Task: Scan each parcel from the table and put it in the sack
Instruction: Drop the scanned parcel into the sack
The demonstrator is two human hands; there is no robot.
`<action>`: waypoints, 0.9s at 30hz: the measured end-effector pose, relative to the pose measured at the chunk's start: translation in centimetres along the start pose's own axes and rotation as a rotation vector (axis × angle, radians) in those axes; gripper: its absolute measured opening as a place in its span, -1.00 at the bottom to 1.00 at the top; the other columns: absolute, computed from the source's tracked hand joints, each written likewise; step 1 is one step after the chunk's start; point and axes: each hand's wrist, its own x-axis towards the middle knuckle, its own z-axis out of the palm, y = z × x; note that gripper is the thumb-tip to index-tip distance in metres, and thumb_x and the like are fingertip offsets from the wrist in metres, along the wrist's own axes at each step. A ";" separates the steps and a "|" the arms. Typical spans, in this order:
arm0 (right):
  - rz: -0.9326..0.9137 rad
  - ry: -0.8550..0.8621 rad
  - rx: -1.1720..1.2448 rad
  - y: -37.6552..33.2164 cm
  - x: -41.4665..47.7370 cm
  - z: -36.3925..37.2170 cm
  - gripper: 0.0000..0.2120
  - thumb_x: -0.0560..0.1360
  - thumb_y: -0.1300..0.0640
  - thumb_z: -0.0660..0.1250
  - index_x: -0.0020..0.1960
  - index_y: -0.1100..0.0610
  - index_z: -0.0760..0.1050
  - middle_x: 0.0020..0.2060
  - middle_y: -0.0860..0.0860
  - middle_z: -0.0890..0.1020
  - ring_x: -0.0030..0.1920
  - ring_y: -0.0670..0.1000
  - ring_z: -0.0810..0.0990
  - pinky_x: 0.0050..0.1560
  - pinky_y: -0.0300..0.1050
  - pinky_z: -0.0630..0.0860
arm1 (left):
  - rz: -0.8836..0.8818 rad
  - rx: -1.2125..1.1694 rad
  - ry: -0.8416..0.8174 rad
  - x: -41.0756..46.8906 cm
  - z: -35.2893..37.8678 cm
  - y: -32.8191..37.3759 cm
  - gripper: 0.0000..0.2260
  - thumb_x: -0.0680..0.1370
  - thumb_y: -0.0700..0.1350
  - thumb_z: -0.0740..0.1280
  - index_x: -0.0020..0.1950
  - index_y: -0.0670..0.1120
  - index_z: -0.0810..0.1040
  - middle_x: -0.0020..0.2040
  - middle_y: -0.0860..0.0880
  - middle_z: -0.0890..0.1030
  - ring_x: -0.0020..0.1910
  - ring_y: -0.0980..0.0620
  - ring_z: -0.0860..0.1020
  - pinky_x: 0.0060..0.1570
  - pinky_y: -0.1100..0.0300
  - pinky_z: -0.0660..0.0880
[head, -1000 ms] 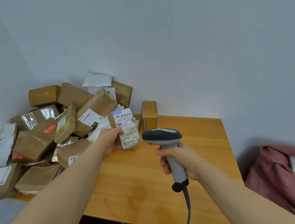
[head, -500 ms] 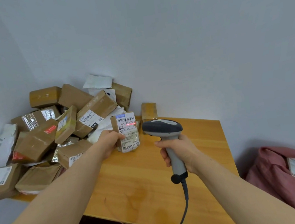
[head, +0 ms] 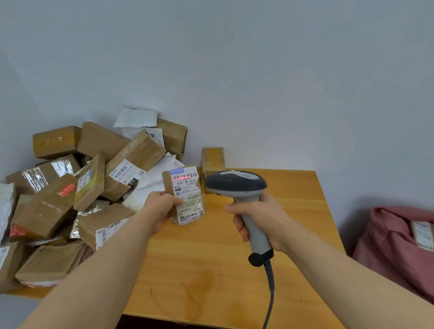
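My left hand grips a small brown parcel upright just above the wooden table, its white label facing me. A red scan line lies across the barcode at the label's top. My right hand holds the grey barcode scanner by its handle, its head just right of the parcel and aimed at it. The scanner's cable hangs down over the table's front edge. The pink sack lies on the floor at the lower right, with a labelled parcel inside.
A heap of several brown boxes and white mailer bags fills the table's left corner against the walls. One small brown box stands alone by the back wall. Grey walls close in behind and to the left.
The parcel and the scanner have come closer together. The red scan line has shifted up from the label's text row onto its top barcode.
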 end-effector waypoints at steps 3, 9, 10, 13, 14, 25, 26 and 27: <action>0.008 0.014 -0.009 0.3 -0.1 -0.2 -0.83 0.46 0.21 0.43 -0.22 0.24 0.48 -0.51 0.09 0.51 -0.56 0.01 0.42 -0.49 -0.20 0.43 | -0.001 0.001 -0.030 0.2 0.4 -0.1 -0.81 0.51 -0.41 0.29 -0.05 -0.14 0.53 -0.08 -0.08 0.63 -0.11 -0.05 0.59 -0.26 0.14 0.53; 0.025 0.062 0.029 0.9 -0.1 -0.7 -0.84 0.46 0.22 0.42 -0.23 0.25 0.48 -0.51 0.10 0.50 -0.57 0.01 0.42 -0.50 -0.20 0.42 | -0.012 0.032 -0.073 0.7 1.9 -0.6 -0.80 0.50 -0.40 0.28 -0.02 -0.13 0.55 -0.06 -0.09 0.64 -0.09 -0.07 0.60 -0.24 0.14 0.54; 0.031 0.075 0.039 1.1 -0.1 -0.9 -0.84 0.46 0.23 0.42 -0.23 0.25 0.48 -0.51 0.10 0.50 -0.57 0.01 0.42 -0.51 -0.20 0.42 | -0.012 0.029 -0.086 0.8 2.4 -0.7 -0.80 0.50 -0.40 0.28 -0.01 -0.13 0.55 -0.07 -0.09 0.64 -0.08 -0.06 0.61 -0.26 0.15 0.54; 0.034 0.137 0.109 2.1 -0.4 -2.1 -0.84 0.47 0.22 0.42 -0.22 0.24 0.49 -0.52 0.10 0.52 -0.58 0.01 0.43 -0.51 -0.20 0.42 | -0.044 0.039 -0.140 1.3 4.3 -1.1 -0.85 0.56 -0.29 0.27 0.06 -0.11 0.56 -0.05 -0.09 0.65 -0.06 -0.05 0.62 -0.21 0.11 0.55; 0.032 0.162 0.149 2.5 -0.5 -2.8 -0.85 0.47 0.22 0.42 -0.21 0.24 0.50 -0.51 0.11 0.53 -0.58 0.01 0.43 -0.51 -0.19 0.42 | -0.071 0.044 -0.174 1.3 5.3 -1.3 -0.87 0.58 -0.23 0.26 0.09 -0.10 0.55 -0.03 -0.10 0.66 -0.05 -0.06 0.62 -0.20 0.07 0.56; 0.113 0.560 0.484 9.1 -6.1 -19.5 -0.88 0.46 0.26 0.42 -0.14 0.26 0.49 -0.50 0.12 0.53 -0.57 0.03 0.44 -0.52 -0.17 0.42 | -0.214 0.128 -0.589 -1.9 26.5 -4.0 -0.79 0.58 -0.24 0.28 0.21 -0.12 0.49 0.09 -0.15 0.64 0.06 -0.11 0.63 -0.12 0.08 0.64; 0.119 0.589 0.499 9.7 -6.8 -21.7 -0.88 0.46 0.26 0.42 -0.15 0.28 0.49 -0.50 0.12 0.52 -0.58 0.03 0.44 -0.52 -0.17 0.42 | -0.203 0.164 -0.619 -2.4 29.0 -4.0 -0.75 0.55 -0.30 0.28 0.20 -0.12 0.49 0.10 -0.14 0.64 0.07 -0.09 0.63 -0.09 0.09 0.63; 0.128 0.614 0.508 10.4 -7.6 -23.9 -0.88 0.47 0.27 0.41 -0.18 0.28 0.49 -0.51 0.12 0.52 -0.58 0.02 0.44 -0.53 -0.17 0.42 | -0.198 0.199 -0.642 -3.0 31.7 -4.1 -0.74 0.53 -0.33 0.28 0.20 -0.13 0.50 0.09 -0.13 0.65 0.07 -0.08 0.63 -0.06 0.10 0.62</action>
